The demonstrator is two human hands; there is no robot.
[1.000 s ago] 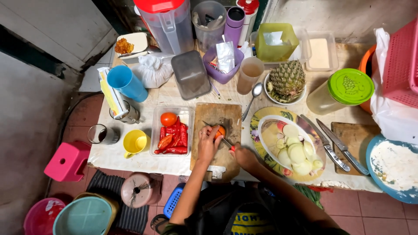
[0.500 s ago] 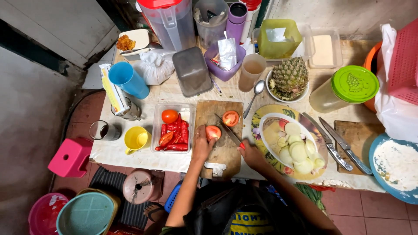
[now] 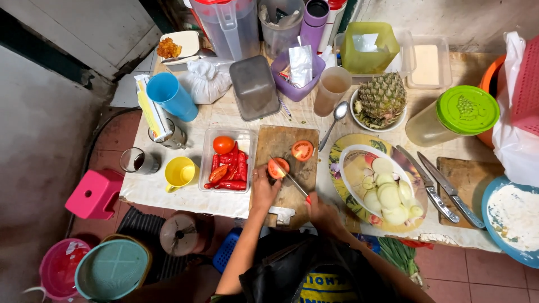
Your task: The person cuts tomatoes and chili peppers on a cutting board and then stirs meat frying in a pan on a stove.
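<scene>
Left hand (image 3: pixel 263 188) fingers pin tomato half (image 3: pixel 278 168) on cutting board (image 3: pixel 286 174), right hand (image 3: pixel 321 213) grips knife (image 3: pixel 292 180); w/ fingertips tucked, cuts stay safest.

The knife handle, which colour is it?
Red, seen in the head view: the knife handle sticks out of the right hand.

This is a small home kitchen or a simple food stall corner with a red tiled floor. The crowded table (image 3: pixel 168 193) carries a cutting board (image 3: pixel 292 185), tomatoes, chilies (image 3: pixel 227 168), a pineapple (image 3: pixel 382 98), knives (image 3: pixel 443 188), jugs and plastic boxes. Buckets (image 3: pixel 59 266) and a pink stool (image 3: pixel 92 193) stand beside it.
</scene>
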